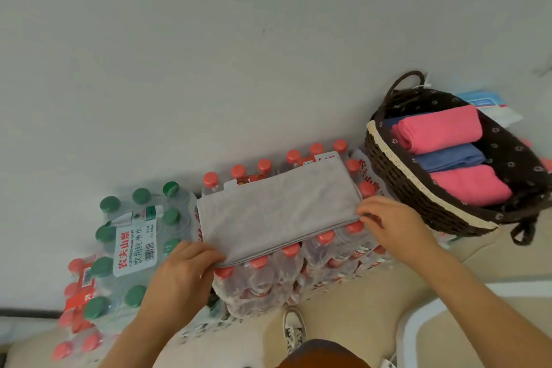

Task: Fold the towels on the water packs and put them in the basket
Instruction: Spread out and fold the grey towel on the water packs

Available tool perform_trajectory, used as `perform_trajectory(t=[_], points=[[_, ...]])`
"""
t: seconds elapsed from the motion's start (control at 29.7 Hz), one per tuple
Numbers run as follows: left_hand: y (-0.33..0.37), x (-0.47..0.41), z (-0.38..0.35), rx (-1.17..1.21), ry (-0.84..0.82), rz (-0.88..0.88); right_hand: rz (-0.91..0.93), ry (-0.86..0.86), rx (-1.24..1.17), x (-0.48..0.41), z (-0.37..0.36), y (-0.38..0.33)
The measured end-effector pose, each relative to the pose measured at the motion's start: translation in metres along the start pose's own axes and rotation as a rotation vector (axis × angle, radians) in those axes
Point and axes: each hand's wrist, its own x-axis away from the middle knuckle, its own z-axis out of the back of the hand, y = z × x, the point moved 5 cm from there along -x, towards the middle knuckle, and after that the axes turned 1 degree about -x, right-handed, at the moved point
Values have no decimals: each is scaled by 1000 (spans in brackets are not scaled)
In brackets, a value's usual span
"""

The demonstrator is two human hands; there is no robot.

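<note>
A grey towel [277, 206], folded in half into a long rectangle, lies flat on the red-capped water pack [268, 278]. My left hand [182, 275] pinches its near left corner. My right hand [391, 224] pinches its near right corner, fingers curled on the edge. To the right stands a dark woven basket [397, 170] with a cream trim. It holds folded towels side by side: a pink one [439, 128], a blue one [448, 157] and another pink one [469, 184].
A green-capped water pack [134, 236] sits to the left, with more red-capped bottles [77, 308] beside and below it. A white wall rises behind the packs. My shoe [294, 331] stands on the beige floor. A white and blue packet [490, 107] lies behind the basket.
</note>
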Motion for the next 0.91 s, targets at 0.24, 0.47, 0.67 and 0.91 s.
perform_trajectory(t=[0.24, 0.47, 0.67, 0.91], points=[[5, -3, -4, -131, -99, -113, 130, 67, 274, 3, -2, 1], [3, -1, -11, -224, -156, -156, 149, 35, 370, 4, -7, 1], [20, -21, 6, -160, -187, -108, -21, -105, 427, -11, 11, -14], [34, -83, -45, -184, -181, 7, -18, -170, 231, -69, -51, -90]])
